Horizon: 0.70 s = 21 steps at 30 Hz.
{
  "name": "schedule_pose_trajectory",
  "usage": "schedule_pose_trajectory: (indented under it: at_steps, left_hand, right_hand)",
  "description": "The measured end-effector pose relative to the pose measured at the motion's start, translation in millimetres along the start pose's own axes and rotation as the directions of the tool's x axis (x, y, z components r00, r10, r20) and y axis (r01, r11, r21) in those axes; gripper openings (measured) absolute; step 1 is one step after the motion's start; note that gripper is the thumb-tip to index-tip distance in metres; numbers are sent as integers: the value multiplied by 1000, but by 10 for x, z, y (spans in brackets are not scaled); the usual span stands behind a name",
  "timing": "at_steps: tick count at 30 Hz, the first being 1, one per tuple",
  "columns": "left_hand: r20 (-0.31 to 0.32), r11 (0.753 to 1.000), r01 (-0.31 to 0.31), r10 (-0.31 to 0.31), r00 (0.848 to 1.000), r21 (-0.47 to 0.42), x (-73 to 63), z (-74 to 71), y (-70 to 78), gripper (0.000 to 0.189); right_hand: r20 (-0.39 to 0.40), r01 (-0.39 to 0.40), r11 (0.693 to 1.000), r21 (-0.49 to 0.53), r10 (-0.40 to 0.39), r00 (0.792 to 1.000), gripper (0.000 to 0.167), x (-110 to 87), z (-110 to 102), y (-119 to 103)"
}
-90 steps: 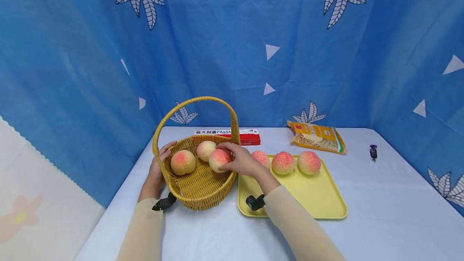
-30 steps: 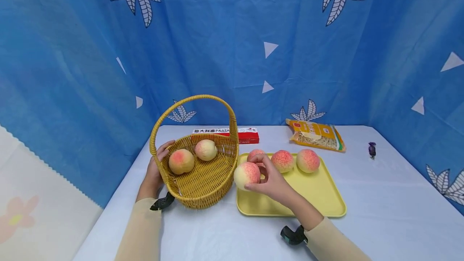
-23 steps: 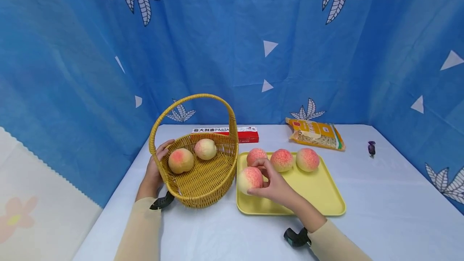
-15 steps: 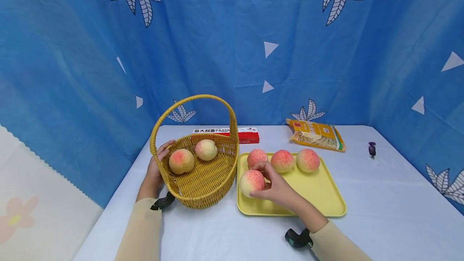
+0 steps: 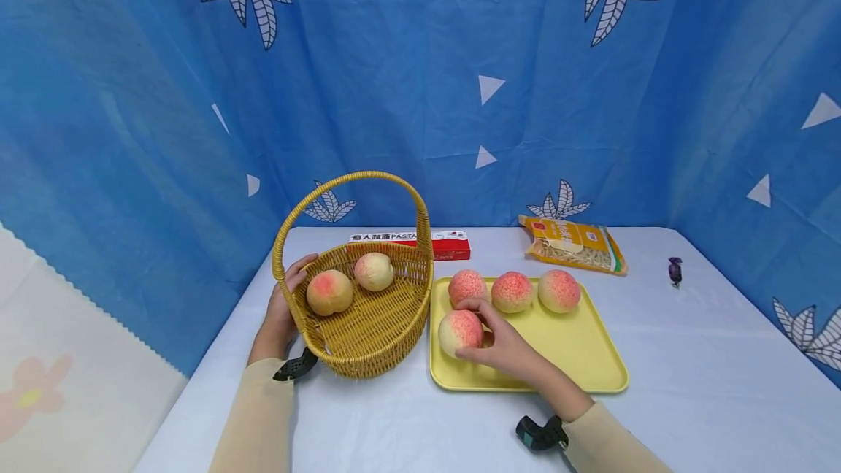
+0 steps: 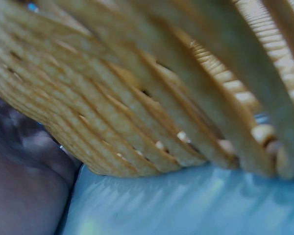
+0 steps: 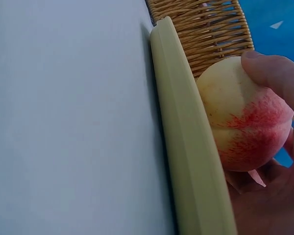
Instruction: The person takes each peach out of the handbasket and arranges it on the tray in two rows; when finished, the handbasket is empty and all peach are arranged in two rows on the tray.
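My right hand (image 5: 502,341) grips a peach (image 5: 460,332) low over the near left corner of the yellow tray (image 5: 578,356); the right wrist view shows the same peach (image 7: 242,115) held by my fingers (image 7: 274,73) just inside the tray's rim (image 7: 186,142). Three more peaches (image 5: 512,290) sit in a row at the tray's far edge. My left hand (image 5: 284,309) holds the left rim of the wicker basket (image 5: 368,338), which contains two peaches (image 5: 330,292). The left wrist view is filled by the basket's weave (image 6: 152,98).
A red and white pasta box (image 5: 410,243) lies behind the basket. A yellow noodle bag (image 5: 573,245) lies behind the tray, and a small purple wrapped candy (image 5: 674,271) sits at the far right. Blue curtains close in the table (image 5: 709,385) on three sides.
My right hand has carried a peach out of the basket to the right and lowered it to the tray's near left corner. My left hand has stayed on the basket's rim.
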<state>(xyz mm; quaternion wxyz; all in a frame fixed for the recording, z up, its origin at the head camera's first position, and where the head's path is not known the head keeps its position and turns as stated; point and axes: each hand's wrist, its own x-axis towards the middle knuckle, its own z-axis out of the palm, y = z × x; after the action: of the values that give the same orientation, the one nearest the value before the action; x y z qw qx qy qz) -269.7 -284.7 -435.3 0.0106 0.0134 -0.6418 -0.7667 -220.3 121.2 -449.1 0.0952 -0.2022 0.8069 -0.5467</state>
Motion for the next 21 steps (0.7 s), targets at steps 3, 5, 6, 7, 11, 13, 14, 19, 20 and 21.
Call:
schedule_pose_trajectory:
  at_steps: [3,5,6,7,11,13,14,19,20,21]
  left_hand:
    - [6,1000,1,-1,1000,4,4,-3,-3,50]
    - [7,1000,1,-1,1000,7,1,-1,2,50]
    - [6,1000,3,-3,1000,9,-3,2,6,51]
    - [3,1000,5,-5,1000,10,-2,4,10,50]
    - [-2,1000,14,-14,1000,3,-5,15,19,48]
    - [2,1000,11,-11,1000,2,-6,16,18,48]
    - [5,1000,6,-6,1000,0,-4,14,15,49]
    - [9,1000,-8,8,1000,-10,-7,10,11,50]
    - [10,1000,-7,7,1000,-15,-8,8,10,49]
    - [11,1000,-6,6,1000,-15,-9,7,11,49]
  right_hand:
    - [3,2,1000,-5,-2,1000,69,-6,15,2]
    - [2,0,1000,-6,0,1000,69,-9,22,2]
    - [2,-3,1000,-7,3,1000,69,-9,24,4]
    - [1,-4,1000,-8,4,1000,69,-8,25,7]
    - [3,1,1000,-16,-1,1000,69,-12,29,18]
    - [8,5,1000,-20,-4,1000,69,-15,33,25]
    - [11,7,1000,-22,-7,1000,69,-15,34,27]
    - [13,6,1000,-28,-6,1000,69,-16,38,22]
    - [12,3,1000,-27,-2,1000,70,-15,36,19]
    - [10,-2,1000,-26,2,1000,70,-14,36,18]
